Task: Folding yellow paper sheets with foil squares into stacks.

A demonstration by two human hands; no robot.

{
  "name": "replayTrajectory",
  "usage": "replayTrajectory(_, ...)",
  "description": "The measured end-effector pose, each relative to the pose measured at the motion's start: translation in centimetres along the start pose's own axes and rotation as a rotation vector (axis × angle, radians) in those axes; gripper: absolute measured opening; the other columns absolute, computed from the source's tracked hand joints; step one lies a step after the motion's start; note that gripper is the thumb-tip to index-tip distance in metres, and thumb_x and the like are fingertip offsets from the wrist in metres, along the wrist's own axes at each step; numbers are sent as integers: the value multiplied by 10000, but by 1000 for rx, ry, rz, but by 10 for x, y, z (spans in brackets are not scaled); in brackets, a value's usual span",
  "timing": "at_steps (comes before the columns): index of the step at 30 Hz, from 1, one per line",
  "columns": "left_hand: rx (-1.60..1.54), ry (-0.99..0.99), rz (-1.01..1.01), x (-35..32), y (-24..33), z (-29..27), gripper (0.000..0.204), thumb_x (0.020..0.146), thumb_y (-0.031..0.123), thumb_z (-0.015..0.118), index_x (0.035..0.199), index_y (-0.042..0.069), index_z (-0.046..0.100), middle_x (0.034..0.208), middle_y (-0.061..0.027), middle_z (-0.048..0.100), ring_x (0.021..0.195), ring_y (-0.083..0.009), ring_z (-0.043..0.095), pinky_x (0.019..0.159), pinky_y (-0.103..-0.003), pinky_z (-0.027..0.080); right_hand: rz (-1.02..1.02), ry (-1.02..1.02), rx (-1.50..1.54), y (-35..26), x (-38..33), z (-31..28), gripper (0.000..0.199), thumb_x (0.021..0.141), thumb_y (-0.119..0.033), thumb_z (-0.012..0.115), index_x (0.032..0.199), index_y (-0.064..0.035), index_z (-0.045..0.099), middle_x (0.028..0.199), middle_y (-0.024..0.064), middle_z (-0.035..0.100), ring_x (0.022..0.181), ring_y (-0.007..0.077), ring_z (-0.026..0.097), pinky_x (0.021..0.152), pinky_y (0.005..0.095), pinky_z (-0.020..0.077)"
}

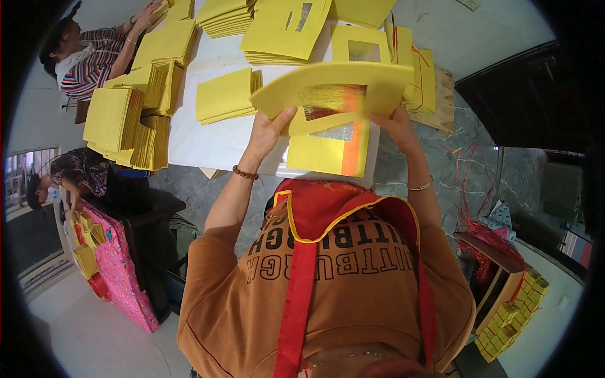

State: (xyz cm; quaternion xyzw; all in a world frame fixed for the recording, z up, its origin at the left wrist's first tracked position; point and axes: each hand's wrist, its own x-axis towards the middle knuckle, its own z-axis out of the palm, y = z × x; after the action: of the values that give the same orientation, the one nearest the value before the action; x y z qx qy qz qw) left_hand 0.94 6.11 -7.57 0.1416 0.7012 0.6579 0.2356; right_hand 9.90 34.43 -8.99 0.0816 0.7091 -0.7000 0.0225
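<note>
My left hand (pixel 272 130) and my right hand (pixel 396 128) grip the lower corners of a bowed stack of yellow joss paper (pixel 280 94). A foil rectangle and an orange band show on its face. Both hands are closed, thumbs on the near side, the other fingers mostly hidden behind the paper. Just below it, at the near edge of the white table (pixel 214 142), lies another yellow joss paper piece (pixel 315 154) with an orange strip and a foil patch partly covered by the held stack. A smaller folded yellow stack (pixel 225 94) rests left of my left hand.
Piles of yellow paper stand at the left (pixel 113 123) and far side (pixel 283 31) of the table. Tied bundles (pixel 423 82) sit at the right on a wooden board (pixel 445 104). Two people work at the left, one by a pink-covered table (pixel 116 258). Red cords (pixel 469 217) hang at right.
</note>
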Motion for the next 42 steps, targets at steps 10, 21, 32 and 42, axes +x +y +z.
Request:
replayTrajectory(10, -701, 183, -67, -19, 14, 57, 281, 883, 83, 494, 1151, -1, 477, 1107, -81, 551, 972, -152, 541, 837, -279, 449, -65, 124, 953, -12, -7, 48, 369, 866, -96, 501, 1218, -44, 401, 1169, 50, 510, 1025, 161, 526, 872, 302, 431)
replayTrajectory(21, 374, -206, 344, -27, 36, 21, 729, 666, 166, 737, 1274, 15, 362, 1327, -166, 357, 1158, -277, 384, 1000, -364, 288, 181, 20, 612, -26, -31, 37, 168, 842, -117, 527, 989, -37, 512, 764, 12, 553, 688, 113, 541, 619, 255, 441)
replayTrajectory(32, 1028, -285, 816, -40, 22, 22, 301, 741, 144, 547, 1037, 139, 599, 1083, -4, 569, 997, -196, 487, 830, -324, 361, 349, 119, 457, -23, -51, 41, 302, 844, -127, 513, 1126, -21, 502, 957, 62, 576, 834, 114, 560, 701, 253, 456)
replayTrajectory(42, 887, -383, 627, -44, 11, 17, 333, 711, 208, 609, 1035, 133, 593, 964, -40, 604, 887, -195, 544, 749, -298, 406, -492, -61, -600, -15, -76, 42, 246, 779, -144, 585, 1009, -56, 581, 963, 78, 601, 972, 279, 535, 912, 394, 324)
